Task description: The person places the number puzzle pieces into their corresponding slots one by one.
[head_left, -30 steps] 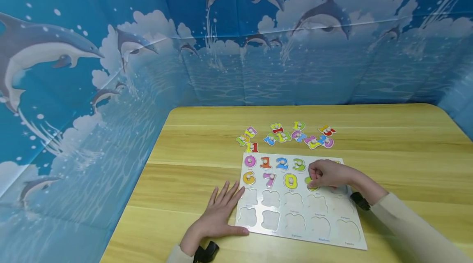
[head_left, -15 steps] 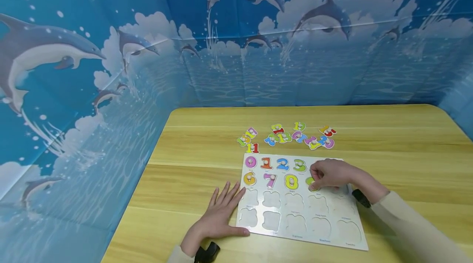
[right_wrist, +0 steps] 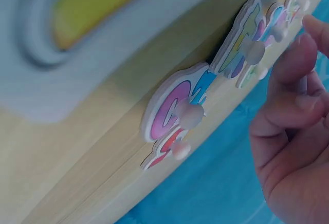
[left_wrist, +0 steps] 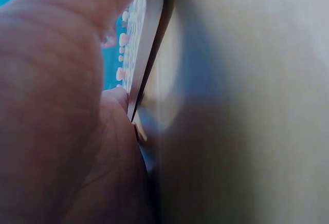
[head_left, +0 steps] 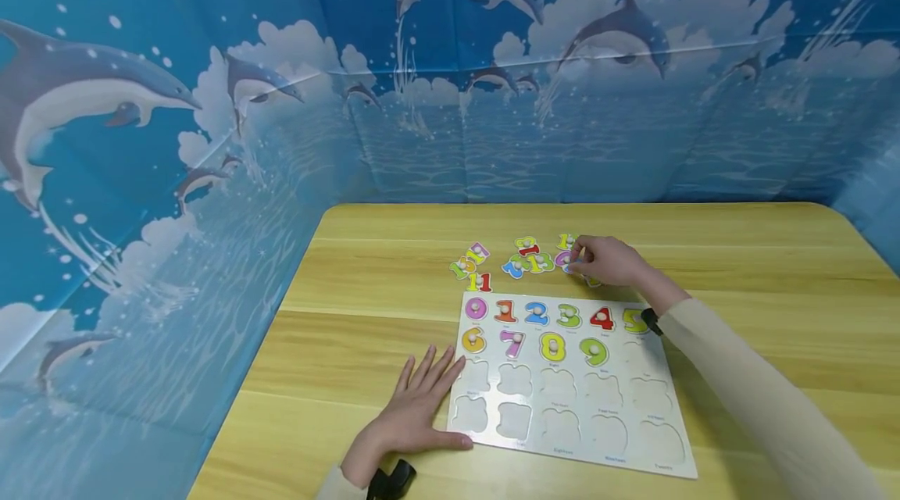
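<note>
My left hand [head_left: 418, 410] lies with fingers spread at the left edge of a white number puzzle board [head_left: 537, 383], thumb at its front corner. In the left wrist view the board's edge runs beside the hand. Over the loose pieces behind the board is my right hand [head_left: 610, 259], fingers bent, fingertips right at a purple-and-blue number piece [head_left: 563, 258]. The right wrist view shows a gap between thumb and index finger, with nothing held. Knobbed digits 0 to 9 sit in the board's upper rows, among them a green 9 [head_left: 594, 351] and a red 4 [head_left: 601, 319].
More knobbed pieces lie behind the board, including a yellow-and-red 11 [head_left: 480, 282] touching its back edge and a purple-and-blue 20 [right_wrist: 172, 108]. The board's lower rows show bare cutouts. A dolphin-print cloth [head_left: 450, 148] hangs behind the wooden table [head_left: 380, 266].
My right hand has let go of the green 9 in the board and moved back and left to the loose pieces, uncovering the 4 and 5. The left hand has stayed put.
</note>
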Available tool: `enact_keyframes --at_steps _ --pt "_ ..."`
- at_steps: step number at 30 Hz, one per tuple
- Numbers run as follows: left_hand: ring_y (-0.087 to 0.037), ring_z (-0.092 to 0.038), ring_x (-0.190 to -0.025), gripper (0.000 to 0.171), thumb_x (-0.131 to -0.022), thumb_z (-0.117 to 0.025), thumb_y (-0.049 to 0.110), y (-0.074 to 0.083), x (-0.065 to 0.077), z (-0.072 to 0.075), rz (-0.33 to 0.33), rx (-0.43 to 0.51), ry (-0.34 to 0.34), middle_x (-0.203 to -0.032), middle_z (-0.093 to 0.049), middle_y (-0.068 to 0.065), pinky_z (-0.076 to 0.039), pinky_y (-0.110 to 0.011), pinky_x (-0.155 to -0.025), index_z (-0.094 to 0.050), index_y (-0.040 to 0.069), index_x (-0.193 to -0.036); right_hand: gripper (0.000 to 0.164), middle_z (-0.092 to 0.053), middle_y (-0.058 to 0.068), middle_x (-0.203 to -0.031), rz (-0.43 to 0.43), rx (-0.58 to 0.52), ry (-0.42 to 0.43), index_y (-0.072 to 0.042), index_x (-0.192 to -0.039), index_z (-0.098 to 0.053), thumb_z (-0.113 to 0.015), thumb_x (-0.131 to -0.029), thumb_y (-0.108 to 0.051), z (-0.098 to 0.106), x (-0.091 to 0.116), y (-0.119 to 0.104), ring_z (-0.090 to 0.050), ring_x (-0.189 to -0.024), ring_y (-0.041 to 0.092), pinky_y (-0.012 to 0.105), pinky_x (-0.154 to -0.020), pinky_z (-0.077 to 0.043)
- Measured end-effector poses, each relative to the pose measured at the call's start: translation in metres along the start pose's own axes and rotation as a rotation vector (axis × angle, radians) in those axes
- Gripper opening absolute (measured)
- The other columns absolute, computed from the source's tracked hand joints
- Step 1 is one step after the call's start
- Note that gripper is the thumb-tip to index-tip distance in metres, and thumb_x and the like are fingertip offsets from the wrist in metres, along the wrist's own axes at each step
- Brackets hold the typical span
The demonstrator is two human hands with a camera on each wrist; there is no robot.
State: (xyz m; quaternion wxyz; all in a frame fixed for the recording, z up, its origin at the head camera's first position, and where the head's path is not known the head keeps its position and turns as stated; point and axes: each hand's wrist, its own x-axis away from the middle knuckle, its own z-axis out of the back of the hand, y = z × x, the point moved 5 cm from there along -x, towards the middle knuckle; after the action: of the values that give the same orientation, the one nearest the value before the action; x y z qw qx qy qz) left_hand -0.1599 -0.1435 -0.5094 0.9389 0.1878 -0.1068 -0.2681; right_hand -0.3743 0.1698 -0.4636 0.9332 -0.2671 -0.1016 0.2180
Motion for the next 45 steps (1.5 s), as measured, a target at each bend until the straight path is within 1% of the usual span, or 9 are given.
enact_keyframes --at_steps 4,9,17,22,27,33,40,43,45 --pt "-0.029 0.007 -0.142 0.107 -0.075 -0.058 0.073 0.001 0.000 -0.001 0.000 0.004 0.001 -0.159 0.002 -0.001 0.005 -0.053 -0.110 -0.009 0.020 -0.154 0.025 -0.056 0.004 -0.069 -0.052 0.004 -0.028 -0.005 -0.106 -0.058 -0.062 -0.093 -0.026 -0.003 -0.014 0.005 -0.047 -0.052 0.018 0.031 -0.046 -0.036" --pt "-0.028 0.008 -0.143 0.106 -0.076 -0.058 0.073 0.002 0.000 -0.001 -0.004 0.004 0.004 -0.159 0.002 -0.001 0.005 -0.053 -0.110 -0.009 0.020 -0.154 0.027 -0.060 0.004 -0.068 -0.093 0.007 -0.062 -0.006 -0.104 -0.057 -0.062 -0.093 -0.030 -0.005 -0.022 0.009 -0.054 -0.056 0.018 0.032 -0.049 -0.040" --pt "-0.028 0.008 -0.142 0.107 -0.075 -0.058 0.073 0.002 -0.001 -0.001 -0.008 -0.003 0.007 -0.159 0.002 -0.001 0.005 -0.053 -0.110 -0.009 0.019 -0.154 0.018 -0.058 0.001 -0.066 -0.082 0.064 -0.079 -0.009 -0.090 -0.059 -0.063 -0.093 -0.026 -0.005 -0.024 0.009 -0.053 -0.057 0.017 0.032 -0.051 -0.040" --pt "-0.028 0.008 -0.143 0.107 -0.075 -0.058 0.073 0.001 -0.001 0.000 -0.003 -0.003 0.007 -0.159 0.003 0.000 0.005 -0.053 -0.110 -0.009 0.020 -0.154 0.018 -0.057 0.002 -0.067 -0.058 0.083 -0.095 -0.009 -0.087 -0.057 -0.061 -0.094 -0.025 -0.006 -0.026 0.007 -0.053 -0.057 0.017 0.032 -0.051 -0.038" --pt "-0.029 0.006 -0.143 0.107 -0.075 -0.058 0.072 0.001 -0.001 0.000 -0.009 0.002 0.015 -0.159 0.001 -0.002 0.004 -0.054 -0.110 -0.011 0.019 -0.154 0.024 -0.056 0.002 -0.062 -0.052 0.097 -0.095 -0.008 -0.089 -0.053 -0.054 -0.098 -0.030 -0.007 -0.024 0.005 -0.050 -0.051 0.017 0.030 -0.047 -0.035" --pt "-0.031 0.005 -0.143 0.106 -0.076 -0.059 0.071 0.001 0.000 0.000 -0.014 0.008 0.016 -0.159 0.000 -0.003 0.003 -0.055 -0.110 -0.011 0.018 -0.154 0.025 -0.053 0.004 -0.063 -0.027 0.063 -0.050 -0.005 -0.089 -0.049 -0.051 -0.099 -0.028 -0.001 -0.010 -0.003 -0.044 -0.049 0.017 0.030 -0.046 -0.034" --pt "-0.031 0.005 -0.143 0.106 -0.076 -0.059 0.072 0.000 -0.001 0.000 -0.015 -0.007 0.017 -0.159 -0.001 -0.004 0.002 -0.056 -0.110 -0.010 0.018 -0.154 0.025 -0.046 0.004 -0.067 -0.016 0.051 -0.122 -0.003 -0.088 -0.047 -0.050 -0.099 -0.026 -0.001 0.024 -0.006 -0.042 -0.056 0.016 0.029 -0.053 -0.034" --pt "-0.031 0.006 -0.143 0.107 -0.075 -0.059 0.072 0.000 -0.001 0.000 -0.012 -0.009 0.014 -0.159 0.000 -0.004 0.003 -0.055 -0.110 -0.010 0.019 -0.154 0.025 -0.044 0.002 -0.065 -0.028 0.048 -0.141 -0.006 -0.086 -0.047 -0.050 -0.099 -0.028 -0.002 0.043 -0.005 -0.040 -0.054 0.016 0.029 -0.052 -0.033" --pt "-0.030 0.007 -0.142 0.107 -0.075 -0.058 0.073 -0.001 0.000 -0.001 -0.006 -0.013 0.008 -0.159 0.001 -0.003 0.004 -0.054 -0.110 -0.009 0.019 -0.154 0.026 -0.042 0.001 -0.063 -0.022 0.047 -0.133 -0.007 -0.085 -0.047 -0.051 -0.098 -0.029 -0.003 0.055 -0.004 -0.039 -0.052 0.015 0.029 -0.050 -0.032"
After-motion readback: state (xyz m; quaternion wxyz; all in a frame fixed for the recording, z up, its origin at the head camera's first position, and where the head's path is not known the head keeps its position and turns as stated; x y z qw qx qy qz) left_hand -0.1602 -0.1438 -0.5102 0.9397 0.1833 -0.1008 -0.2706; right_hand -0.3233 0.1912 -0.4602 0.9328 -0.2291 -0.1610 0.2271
